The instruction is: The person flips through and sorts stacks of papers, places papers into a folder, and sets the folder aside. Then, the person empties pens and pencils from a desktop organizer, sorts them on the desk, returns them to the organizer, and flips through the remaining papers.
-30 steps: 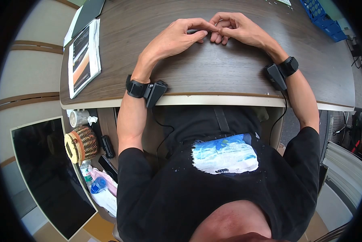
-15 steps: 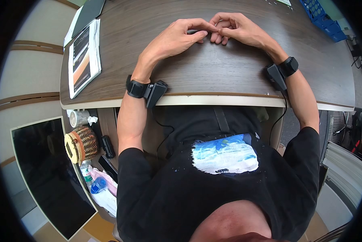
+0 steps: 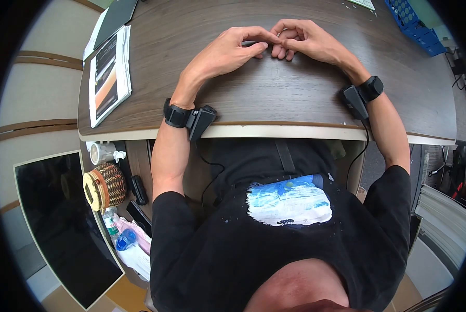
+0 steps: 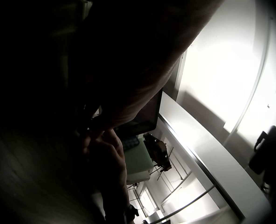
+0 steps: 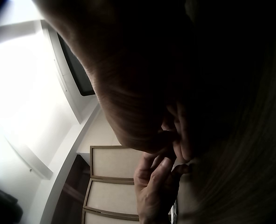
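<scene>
The left hand [image 3: 226, 51] and right hand [image 3: 312, 42] touch at the fingers, inside the near edge of the brown wood-grain desk [image 3: 253, 101]. Both grips are slack, unclosed.

My left hand [image 3: 223, 51] and right hand [image 3: 318, 44] meet over the table [image 3: 243, 99], fingertips touching, fingers loosely bent. I wear a black camera on each wrist, the left one [image 3: 202, 122] and the right one [image 3: 354, 102] both near the table's front edge. Left of my left arm lies a magazine [image 3: 109, 78], with a dark folder [image 3: 117, 21] beyond it. A blue basket [image 3: 415, 28] stands at the far right. Below the magazine, off the tabletop, are a cup [image 3: 102, 153] and a woven basket [image 3: 109, 185].
</scene>
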A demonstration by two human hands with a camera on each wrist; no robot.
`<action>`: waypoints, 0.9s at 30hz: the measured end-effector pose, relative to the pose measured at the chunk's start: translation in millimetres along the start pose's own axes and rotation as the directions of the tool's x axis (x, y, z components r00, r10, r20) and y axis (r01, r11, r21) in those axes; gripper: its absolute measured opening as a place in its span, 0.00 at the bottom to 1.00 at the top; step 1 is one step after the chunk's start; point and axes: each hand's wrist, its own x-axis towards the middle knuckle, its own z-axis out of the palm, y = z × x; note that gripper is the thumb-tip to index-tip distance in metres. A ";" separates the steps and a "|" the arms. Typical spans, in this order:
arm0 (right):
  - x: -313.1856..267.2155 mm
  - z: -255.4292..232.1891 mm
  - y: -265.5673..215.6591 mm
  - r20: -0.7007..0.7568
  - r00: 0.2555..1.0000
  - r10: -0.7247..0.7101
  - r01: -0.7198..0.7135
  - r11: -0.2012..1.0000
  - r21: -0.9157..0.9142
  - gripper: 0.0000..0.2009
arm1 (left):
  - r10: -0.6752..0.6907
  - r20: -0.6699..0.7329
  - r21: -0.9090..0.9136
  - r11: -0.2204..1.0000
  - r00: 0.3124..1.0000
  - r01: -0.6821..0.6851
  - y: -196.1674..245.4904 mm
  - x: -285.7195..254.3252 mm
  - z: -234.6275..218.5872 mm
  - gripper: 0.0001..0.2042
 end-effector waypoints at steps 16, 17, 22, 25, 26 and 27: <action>-0.6 3.8 -10.3 -0.043 0.998 0.049 -0.049 0.999 0.021 0.18 | 0.058 -0.063 -0.101 0.993 0.996 -0.064 -6.8 2.5 0.2 0.14; -1.2 2.9 -10.3 -0.036 0.999 0.038 -0.037 0.999 0.021 0.18 | 0.065 -0.065 -0.110 0.991 0.996 -0.072 -8.5 3.6 0.4 0.14; 0.9 4.5 -13.6 -0.022 0.997 0.077 -0.076 0.997 0.020 0.16 | 0.050 -0.031 -0.126 0.991 0.998 -0.053 -3.5 0.1 -5.8 0.15; 1.7 5.8 -12.4 -0.030 0.995 0.092 -0.091 0.995 0.038 0.14 | 0.031 -0.058 -0.187 0.981 0.998 -0.042 0.5 -0.9 -4.9 0.15; 2.0 5.5 -12.5 -0.040 0.994 0.098 -0.096 0.994 0.041 0.13 | 0.014 -0.070 -0.213 0.977 0.997 -0.029 0.2 -0.7 -4.8 0.16; 2.1 5.4 -14.0 -0.027 0.997 0.079 -0.078 0.996 0.036 0.13 | -0.001 -0.080 -0.238 0.971 0.997 -0.018 0.0 -0.8 -5.6 0.16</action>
